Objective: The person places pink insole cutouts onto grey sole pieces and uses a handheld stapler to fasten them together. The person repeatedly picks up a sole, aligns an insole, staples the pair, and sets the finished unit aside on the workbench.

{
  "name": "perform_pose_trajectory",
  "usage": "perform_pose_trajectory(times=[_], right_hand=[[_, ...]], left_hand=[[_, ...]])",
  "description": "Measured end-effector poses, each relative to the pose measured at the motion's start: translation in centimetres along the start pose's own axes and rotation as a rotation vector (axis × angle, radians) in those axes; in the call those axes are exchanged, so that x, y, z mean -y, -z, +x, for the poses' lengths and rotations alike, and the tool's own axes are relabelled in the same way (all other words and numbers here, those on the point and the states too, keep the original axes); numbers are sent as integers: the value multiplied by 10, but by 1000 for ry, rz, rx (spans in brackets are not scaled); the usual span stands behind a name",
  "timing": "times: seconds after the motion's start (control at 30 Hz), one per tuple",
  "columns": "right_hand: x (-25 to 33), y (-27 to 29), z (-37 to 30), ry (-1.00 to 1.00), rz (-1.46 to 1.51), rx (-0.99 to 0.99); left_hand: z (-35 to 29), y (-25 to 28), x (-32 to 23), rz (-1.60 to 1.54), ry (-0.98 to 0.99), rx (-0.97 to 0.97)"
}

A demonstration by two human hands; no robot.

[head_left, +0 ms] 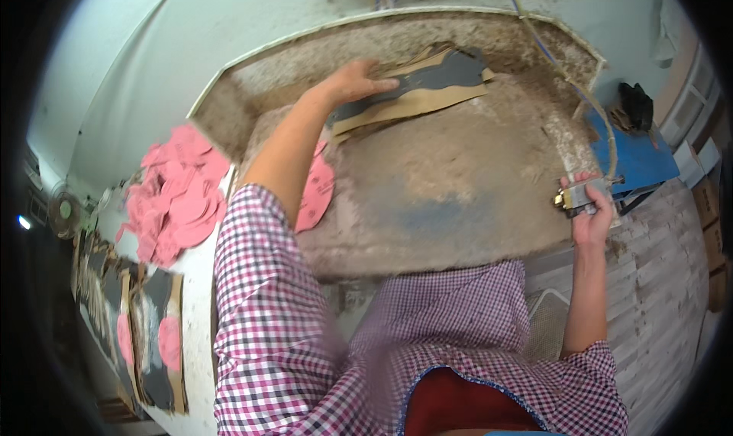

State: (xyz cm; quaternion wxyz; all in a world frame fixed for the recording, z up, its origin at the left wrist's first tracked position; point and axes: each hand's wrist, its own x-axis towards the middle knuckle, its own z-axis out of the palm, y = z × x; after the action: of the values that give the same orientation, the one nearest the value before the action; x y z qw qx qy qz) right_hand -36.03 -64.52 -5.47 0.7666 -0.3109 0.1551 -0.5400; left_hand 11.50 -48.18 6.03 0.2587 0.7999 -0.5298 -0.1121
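My left hand (pixel 353 83) lies on a long, wavy-edged dark grey piece (pixel 443 72), its thumb stretched over the surface and its fingers apart. Under that piece is a tan cardboard-like sheet (pixel 420 106), with more layers showing at the far side. Out at the right edge of the worktop, my right hand (pixel 592 214) is closed around a metal spray gun (pixel 584 195) with a brass-coloured nozzle pointing left. A hose (pixel 608 134) runs up from the gun. Beside my left forearm, a rounded pink sheet (pixel 315 192) is partly hidden.
The stained worktop (pixel 382 230) has a raised wall (pixel 267 73) along its back. A heap of pink cut pieces (pixel 179 199) lies at left, with grey-and-tan pieces (pixel 156 306) below it. A blue surface (pixel 649 161) carrying a black item (pixel 636 106) stands at right.
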Motion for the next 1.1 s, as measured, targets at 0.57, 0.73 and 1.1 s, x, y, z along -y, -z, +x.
perform_pose_trajectory(times=[0.57, 0.73, 1.1], right_hand=[[2, -13, -8, 87, -80, -29], [-3, -14, -5, 88, -29, -38], [17, 41, -22, 147, 301, -383]], left_hand=[[-5, -76, -105, 765, -309, -82], [-52, -112, -94, 941, -454, -258], [-80, -61, -166, -455, -61, 888]])
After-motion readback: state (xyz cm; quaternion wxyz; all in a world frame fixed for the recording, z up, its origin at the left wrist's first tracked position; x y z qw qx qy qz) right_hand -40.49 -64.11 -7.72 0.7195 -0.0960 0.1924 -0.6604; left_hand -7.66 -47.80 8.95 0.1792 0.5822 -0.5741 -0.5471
